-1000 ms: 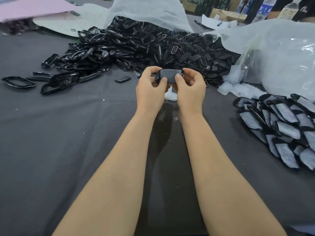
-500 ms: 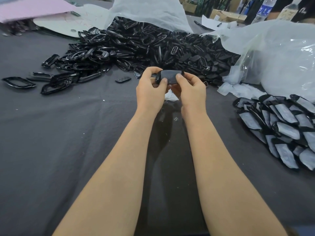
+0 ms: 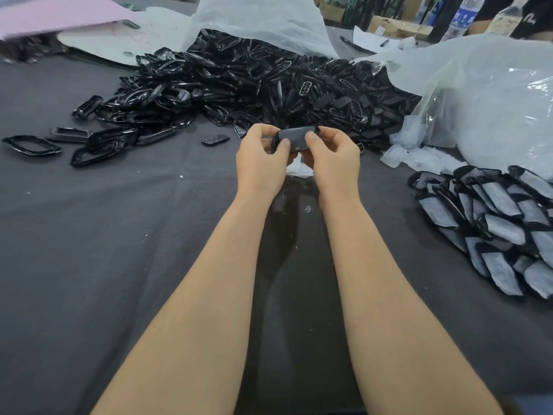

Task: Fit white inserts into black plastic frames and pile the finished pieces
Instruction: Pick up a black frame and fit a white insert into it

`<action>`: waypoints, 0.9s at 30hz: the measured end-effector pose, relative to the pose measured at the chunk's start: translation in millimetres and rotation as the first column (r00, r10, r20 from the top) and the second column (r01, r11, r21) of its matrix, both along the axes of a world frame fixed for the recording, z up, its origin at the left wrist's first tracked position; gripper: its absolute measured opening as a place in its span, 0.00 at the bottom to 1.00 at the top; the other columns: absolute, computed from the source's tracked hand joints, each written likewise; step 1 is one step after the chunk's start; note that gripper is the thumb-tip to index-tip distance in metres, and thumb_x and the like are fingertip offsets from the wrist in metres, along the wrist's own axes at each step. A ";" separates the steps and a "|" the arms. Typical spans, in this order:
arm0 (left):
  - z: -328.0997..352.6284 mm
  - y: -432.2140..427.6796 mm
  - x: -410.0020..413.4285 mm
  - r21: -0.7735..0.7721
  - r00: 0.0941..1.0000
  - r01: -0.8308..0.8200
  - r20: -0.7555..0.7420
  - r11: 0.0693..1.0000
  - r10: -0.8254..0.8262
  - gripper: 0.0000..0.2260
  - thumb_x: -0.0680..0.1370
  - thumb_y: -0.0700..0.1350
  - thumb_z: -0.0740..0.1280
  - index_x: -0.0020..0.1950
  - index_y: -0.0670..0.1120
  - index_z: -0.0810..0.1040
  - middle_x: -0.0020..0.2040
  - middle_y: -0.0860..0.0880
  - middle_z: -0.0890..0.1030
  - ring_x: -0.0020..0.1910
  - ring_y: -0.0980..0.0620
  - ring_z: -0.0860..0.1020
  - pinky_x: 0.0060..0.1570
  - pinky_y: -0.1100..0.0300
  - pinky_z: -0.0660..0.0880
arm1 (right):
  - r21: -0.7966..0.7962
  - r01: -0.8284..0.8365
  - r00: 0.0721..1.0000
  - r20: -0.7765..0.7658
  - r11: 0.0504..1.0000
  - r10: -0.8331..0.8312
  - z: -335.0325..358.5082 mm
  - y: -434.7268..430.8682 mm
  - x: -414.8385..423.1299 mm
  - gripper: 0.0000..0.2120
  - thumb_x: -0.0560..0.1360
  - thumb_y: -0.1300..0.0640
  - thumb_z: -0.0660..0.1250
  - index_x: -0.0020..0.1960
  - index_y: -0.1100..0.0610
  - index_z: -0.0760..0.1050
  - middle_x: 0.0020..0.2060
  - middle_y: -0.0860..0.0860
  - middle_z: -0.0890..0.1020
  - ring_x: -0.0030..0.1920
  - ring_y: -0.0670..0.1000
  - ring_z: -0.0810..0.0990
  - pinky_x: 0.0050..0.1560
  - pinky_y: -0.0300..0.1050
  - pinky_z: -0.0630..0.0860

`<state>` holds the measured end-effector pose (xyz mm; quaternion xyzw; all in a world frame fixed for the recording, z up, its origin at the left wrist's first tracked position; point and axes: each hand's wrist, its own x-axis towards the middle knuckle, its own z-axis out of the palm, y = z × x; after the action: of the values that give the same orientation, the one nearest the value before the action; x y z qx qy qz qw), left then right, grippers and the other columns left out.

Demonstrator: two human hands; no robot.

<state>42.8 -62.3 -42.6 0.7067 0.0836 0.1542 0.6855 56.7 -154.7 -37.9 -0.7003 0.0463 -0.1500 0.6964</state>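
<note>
Both hands hold one black plastic piece (image 3: pixel 294 140) in the air above the table's middle. My left hand (image 3: pixel 259 161) grips its left end, thumb on top. My right hand (image 3: pixel 332 158) pinches its right end with thumb and fingers. A bit of white material (image 3: pixel 299 170) shows just below, between my palms. A large heap of empty black frames (image 3: pixel 239 85) lies behind the hands. At the right lies a pile of finished pieces (image 3: pixel 493 217) with pale inserts.
Loose black frames (image 3: pixel 31 144) lie scattered at the left on the dark grey cloth (image 3: pixel 119 250). Clear plastic bags (image 3: pixel 493 100) bulge at the back right, white scraps (image 3: pixel 419 158) beside them. Pink sheet (image 3: pixel 54 16), boxes and bottles stand at the far edge.
My hands stayed nearly in place; my fingers have shifted slightly along the black piece, which has tilted a little.
</note>
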 end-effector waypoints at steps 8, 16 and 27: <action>-0.7 -1.3 1.4 0.051 0.999 0.034 -0.010 0.998 -0.033 0.07 0.78 0.37 0.66 0.51 0.47 0.71 0.51 0.43 0.82 0.51 0.46 0.81 0.55 0.46 0.78 | 0.044 -0.026 1.000 -0.013 0.999 0.027 0.9 -0.1 0.5 0.06 0.77 0.64 0.65 0.46 0.54 0.73 0.40 0.49 0.79 0.39 0.44 0.78 0.41 0.35 0.78; 0.2 0.2 0.6 0.022 0.999 0.016 -0.031 1.000 -0.016 0.08 0.78 0.38 0.66 0.50 0.49 0.70 0.51 0.46 0.81 0.50 0.49 0.81 0.54 0.50 0.79 | 0.063 -0.048 0.997 -0.064 0.997 0.052 1.2 0.2 0.5 0.04 0.78 0.62 0.64 0.47 0.54 0.75 0.40 0.49 0.80 0.41 0.46 0.79 0.41 0.36 0.78; 0.6 1.2 -1.2 0.013 0.996 0.079 -0.045 0.997 -0.078 0.05 0.78 0.40 0.67 0.48 0.50 0.75 0.44 0.49 0.83 0.44 0.53 0.83 0.51 0.53 0.81 | -0.165 -0.022 1.000 0.008 0.986 0.023 0.3 0.1 -0.8 0.07 0.77 0.62 0.64 0.45 0.50 0.73 0.42 0.49 0.80 0.47 0.50 0.80 0.55 0.53 0.79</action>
<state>41.6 -61.0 -42.0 0.7179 0.0700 0.1120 0.6835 55.8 -154.6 -37.7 -0.7554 0.0226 -0.1487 0.6378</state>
